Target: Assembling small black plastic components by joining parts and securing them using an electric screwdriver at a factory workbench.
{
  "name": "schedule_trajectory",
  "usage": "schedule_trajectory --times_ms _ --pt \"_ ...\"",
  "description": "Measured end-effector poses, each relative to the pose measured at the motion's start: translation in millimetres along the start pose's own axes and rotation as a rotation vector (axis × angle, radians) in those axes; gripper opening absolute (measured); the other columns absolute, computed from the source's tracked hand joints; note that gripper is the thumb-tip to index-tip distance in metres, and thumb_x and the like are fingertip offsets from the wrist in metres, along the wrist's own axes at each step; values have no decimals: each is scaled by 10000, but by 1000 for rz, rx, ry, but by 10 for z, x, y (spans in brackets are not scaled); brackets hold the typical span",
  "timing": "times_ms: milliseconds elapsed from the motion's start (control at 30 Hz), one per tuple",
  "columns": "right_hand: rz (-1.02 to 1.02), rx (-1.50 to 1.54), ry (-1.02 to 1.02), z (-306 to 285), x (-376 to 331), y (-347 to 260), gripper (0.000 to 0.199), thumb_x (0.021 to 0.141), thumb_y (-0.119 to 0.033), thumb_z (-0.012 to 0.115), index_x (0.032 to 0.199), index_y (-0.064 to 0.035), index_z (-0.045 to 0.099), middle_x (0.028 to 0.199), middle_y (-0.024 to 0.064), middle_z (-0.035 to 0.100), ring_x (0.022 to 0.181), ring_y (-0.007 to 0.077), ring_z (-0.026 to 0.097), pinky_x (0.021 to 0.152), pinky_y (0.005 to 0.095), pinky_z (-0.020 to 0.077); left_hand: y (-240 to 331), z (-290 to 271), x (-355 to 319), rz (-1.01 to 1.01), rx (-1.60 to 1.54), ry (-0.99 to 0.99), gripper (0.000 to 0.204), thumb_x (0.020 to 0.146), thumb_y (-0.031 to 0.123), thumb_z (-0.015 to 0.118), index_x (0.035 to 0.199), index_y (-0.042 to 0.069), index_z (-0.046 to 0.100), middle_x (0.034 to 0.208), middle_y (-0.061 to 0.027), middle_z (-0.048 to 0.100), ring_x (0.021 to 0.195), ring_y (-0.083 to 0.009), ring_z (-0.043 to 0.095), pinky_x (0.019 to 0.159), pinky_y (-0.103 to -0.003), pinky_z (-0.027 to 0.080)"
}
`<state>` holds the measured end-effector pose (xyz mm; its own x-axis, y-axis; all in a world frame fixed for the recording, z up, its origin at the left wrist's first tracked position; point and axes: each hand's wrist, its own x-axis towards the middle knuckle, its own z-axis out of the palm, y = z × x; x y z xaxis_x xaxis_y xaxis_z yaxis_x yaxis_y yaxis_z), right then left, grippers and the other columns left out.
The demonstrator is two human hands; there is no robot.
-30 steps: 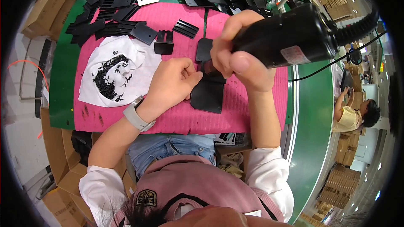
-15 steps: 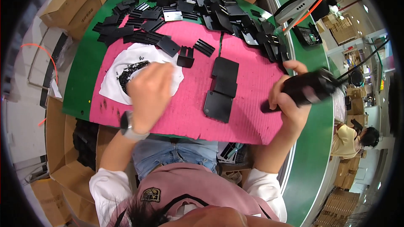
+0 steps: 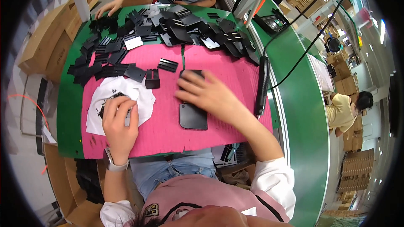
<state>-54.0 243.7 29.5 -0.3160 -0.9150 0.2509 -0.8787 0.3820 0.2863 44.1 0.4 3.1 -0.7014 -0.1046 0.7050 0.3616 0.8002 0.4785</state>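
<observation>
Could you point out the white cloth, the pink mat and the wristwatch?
White cloth (image 3: 145, 103), head view: bare right part.
Pink mat (image 3: 162, 132), head view: bare front part.
Wristwatch (image 3: 118, 167), head view: pale strap.

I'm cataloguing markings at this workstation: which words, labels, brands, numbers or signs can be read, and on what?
No text can be read clearly.
Cardboard box at upper left: faint print, too small to read.
Badge on the pink vest: any lettering too small to read.
Black plate by the right hand: no readable marking.
</observation>
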Motion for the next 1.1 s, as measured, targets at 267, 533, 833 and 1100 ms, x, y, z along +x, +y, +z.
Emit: schedule_trajectory --times_ms 267,533,833,1100 --pt "215 496 280 -1 157 70 519 540 -144 764 981 -26 518 1011 155 508 960 319 543 860 412 428 -7 -80 -142 -323 -340 31 178 747 1 650 919 6 604 894 -86 602 814 -186 565 666 -281 444" --pt "428 541 371 -298 440 -645 805 581 -191 791 1238 17 375 1093 186 490 998 358 515 848 410 441 500 414 -284 -297 -976 27 639 803 176 713 1303 -57 391 1278 -138 473 1149 -229 494 976 -349 388" --pt "610 1914 34 -102 125 -540 311 739 -206 702 916 23 587 768 38 569 634 76 497 609 207 414 333 -103 -109 -522 -1200 -241 586 805 115 650 1287 -75 377 1204 -128 526 1087 -192 541 941 -306 415" --pt "539 2017 73 -358 253 -580 347 928 -199 466 1172 37 539 847 133 649 567 129 563 552 236 442 -478 -1029 -657 -590 -809 332 580 789 331 631 1211 -48 511 1112 -116 598 962 -211 583 880 -335 448"
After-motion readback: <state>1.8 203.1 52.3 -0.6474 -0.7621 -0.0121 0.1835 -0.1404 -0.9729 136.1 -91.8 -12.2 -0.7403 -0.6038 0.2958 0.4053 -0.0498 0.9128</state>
